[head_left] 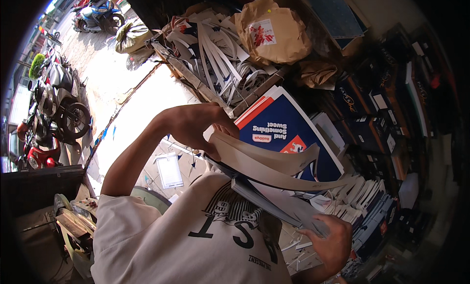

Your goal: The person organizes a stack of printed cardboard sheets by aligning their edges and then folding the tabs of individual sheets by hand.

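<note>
My left hand point(196, 126) is raised in front of my chest, its fingers closed on the end of some curved beige card sheets point(267, 169). These sheets bow out to the right and spread apart at their far ends. Below them, a stack of pale paper sheets point(281, 201) slopes down to the right. My right hand point(334, 241) grips the lower right end of that stack, thumb on top. Behind the curved sheets lies a pile of printed blue sheets point(306, 124) with orange and white areas, partly covered by them.
A wooden-sided bin point(200, 85) holds tangled white paper strips point(215, 53), with a brown paper bundle point(274, 34) beside it. Dark boxes point(367, 107) are stacked on the right, above bundled paper stacks point(367, 210). Parked motorcycles point(61, 98) stand outside, left. A clipboard-like white sheet point(169, 170) lies on the floor.
</note>
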`<control>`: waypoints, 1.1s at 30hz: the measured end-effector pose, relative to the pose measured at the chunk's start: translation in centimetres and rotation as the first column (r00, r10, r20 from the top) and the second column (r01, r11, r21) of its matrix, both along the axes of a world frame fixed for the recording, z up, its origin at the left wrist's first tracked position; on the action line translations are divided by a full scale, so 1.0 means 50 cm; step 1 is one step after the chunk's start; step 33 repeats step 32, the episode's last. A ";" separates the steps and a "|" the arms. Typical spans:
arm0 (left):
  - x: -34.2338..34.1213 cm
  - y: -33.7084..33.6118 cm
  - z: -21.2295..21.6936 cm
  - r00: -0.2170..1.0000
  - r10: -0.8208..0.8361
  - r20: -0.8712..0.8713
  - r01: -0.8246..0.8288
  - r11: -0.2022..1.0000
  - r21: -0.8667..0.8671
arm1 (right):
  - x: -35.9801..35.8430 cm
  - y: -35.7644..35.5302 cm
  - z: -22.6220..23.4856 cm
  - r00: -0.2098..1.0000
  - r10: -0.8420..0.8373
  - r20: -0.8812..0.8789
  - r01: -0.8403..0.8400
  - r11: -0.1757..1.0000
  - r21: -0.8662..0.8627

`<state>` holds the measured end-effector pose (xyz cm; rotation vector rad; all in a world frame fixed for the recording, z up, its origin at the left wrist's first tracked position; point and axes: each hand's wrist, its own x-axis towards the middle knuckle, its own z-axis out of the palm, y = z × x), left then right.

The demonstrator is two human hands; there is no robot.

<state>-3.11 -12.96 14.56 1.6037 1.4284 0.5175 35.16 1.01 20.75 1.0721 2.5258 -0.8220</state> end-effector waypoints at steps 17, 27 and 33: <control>0.176 -0.145 -0.310 0.175 0.444 0.879 -0.839 0.535 -0.103 | -0.481 0.000 -0.094 0.803 0.495 -0.332 -0.580 0.778 -0.243; 0.204 -0.100 -0.288 0.224 0.450 0.864 -0.920 0.389 0.035 | -0.477 -0.053 -0.089 0.840 0.443 -0.313 -0.445 0.893 0.070; 0.185 -0.110 -0.322 0.204 0.481 0.853 -0.792 0.593 -0.144 | -0.509 -0.002 -0.079 0.883 0.441 -0.160 -0.469 0.844 -0.262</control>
